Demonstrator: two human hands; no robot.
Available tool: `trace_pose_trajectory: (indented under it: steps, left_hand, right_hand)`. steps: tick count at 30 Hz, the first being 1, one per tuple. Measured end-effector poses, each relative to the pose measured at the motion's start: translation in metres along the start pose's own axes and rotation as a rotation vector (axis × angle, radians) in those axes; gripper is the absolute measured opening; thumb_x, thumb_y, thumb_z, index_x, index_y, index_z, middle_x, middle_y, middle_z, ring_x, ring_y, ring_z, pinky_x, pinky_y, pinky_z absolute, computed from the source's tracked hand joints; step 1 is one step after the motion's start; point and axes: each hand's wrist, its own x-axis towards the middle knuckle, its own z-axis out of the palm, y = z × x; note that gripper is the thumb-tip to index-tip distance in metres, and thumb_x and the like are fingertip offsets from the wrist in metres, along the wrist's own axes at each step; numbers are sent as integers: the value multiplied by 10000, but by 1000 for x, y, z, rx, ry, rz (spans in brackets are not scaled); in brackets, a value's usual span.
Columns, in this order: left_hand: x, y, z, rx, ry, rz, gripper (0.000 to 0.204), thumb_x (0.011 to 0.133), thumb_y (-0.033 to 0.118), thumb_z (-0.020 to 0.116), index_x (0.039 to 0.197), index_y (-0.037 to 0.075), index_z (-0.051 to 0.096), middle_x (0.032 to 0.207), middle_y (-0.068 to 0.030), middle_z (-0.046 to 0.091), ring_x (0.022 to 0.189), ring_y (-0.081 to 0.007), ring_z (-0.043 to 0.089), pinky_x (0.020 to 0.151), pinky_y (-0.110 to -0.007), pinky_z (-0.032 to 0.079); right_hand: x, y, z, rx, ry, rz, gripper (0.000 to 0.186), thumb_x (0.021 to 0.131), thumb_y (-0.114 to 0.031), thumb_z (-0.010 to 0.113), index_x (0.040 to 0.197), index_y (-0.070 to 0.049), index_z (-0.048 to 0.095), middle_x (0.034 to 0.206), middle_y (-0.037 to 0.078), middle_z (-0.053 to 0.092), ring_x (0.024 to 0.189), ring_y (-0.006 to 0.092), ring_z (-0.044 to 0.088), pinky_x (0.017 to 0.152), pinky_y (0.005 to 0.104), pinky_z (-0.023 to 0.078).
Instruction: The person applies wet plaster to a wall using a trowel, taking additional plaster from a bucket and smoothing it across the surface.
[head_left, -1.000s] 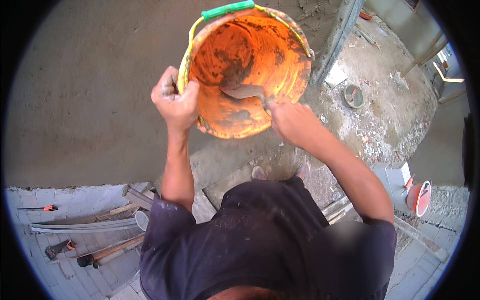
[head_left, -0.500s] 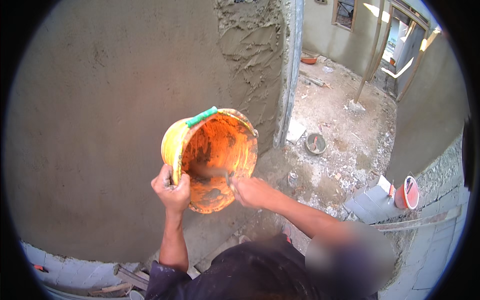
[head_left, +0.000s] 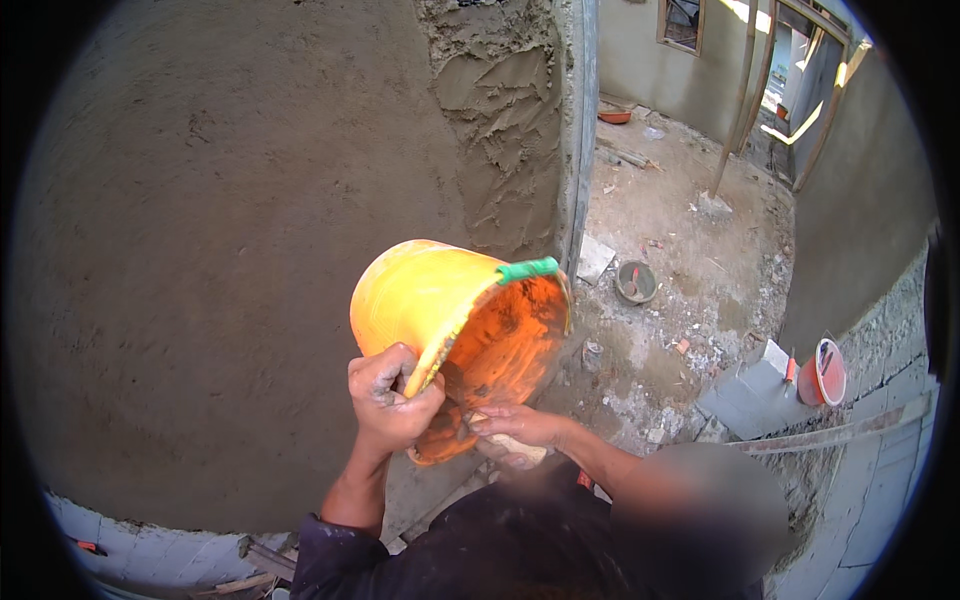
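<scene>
My left hand (head_left: 392, 398) is closed on the rim of a yellow-orange bucket (head_left: 415, 300), held tilted in front of the wall. The bucket's mouth faces down to the right, and grey mortar smears its orange inside. A green sleeve (head_left: 527, 269) covers the grip of its handle, which lies along the rim. At the mouth's lower edge, my right hand (head_left: 530, 428) holds a trowel by its pale wooden handle (head_left: 515, 446). The trowel's blade reaches into the bucket and is mostly hidden by the rim and shadow.
A wall of wet grey plaster (head_left: 230, 260) fills the left, with rougher mortar (head_left: 505, 130) beside a metal edge strip (head_left: 582, 140). On the rubble-strewn floor stand a black mortar tub (head_left: 635, 283), a pale block (head_left: 750, 398) and a red bucket (head_left: 822, 375). Wooden props (head_left: 738, 110) rise behind.
The bucket has moved right and slightly down, and its mouth has turned away to the right. My right hand has shifted lower with the trowel, whose wooden handle now shows.
</scene>
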Motion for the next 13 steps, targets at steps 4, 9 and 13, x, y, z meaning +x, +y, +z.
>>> trace_pose_trajectory:
  steps: [4, 9, 13]
  left_hand:
    - [-25, -33, 20, -5, 181, -190, 291, 755, -46, 627, 647, 78, 387, 614, 66, 390, 562, -20, 320, 495, -231, 249]
    - [-42, -91, 35, -184, 585, -466, 257, 802, -39, 592, 651, 73, 416, 632, 62, 389, 582, -26, 325, 504, -238, 250]
    - [-65, -129, 24, -364, 769, -611, 169, 795, -3, 578, 710, 75, 454, 873, -133, 661, 799, -157, 659, 770, -258, 545]
  right_hand:
    - [6, 14, -13, 253, -193, -66, 373, 996, -270, 498, 1292, -52, 437, 647, 21, 436, 408, 90, 438, 305, 224, 340]
    - [-6, 36, -36, 680, -416, -170, 387, 998, -268, 427, 1301, -27, 425, 657, 29, 415, 410, 96, 455, 297, 226, 393]
    - [-34, 9, -35, 898, -345, -323, 385, 992, -282, 432, 1316, -74, 424, 679, 69, 419, 410, 130, 473, 309, 236, 431]
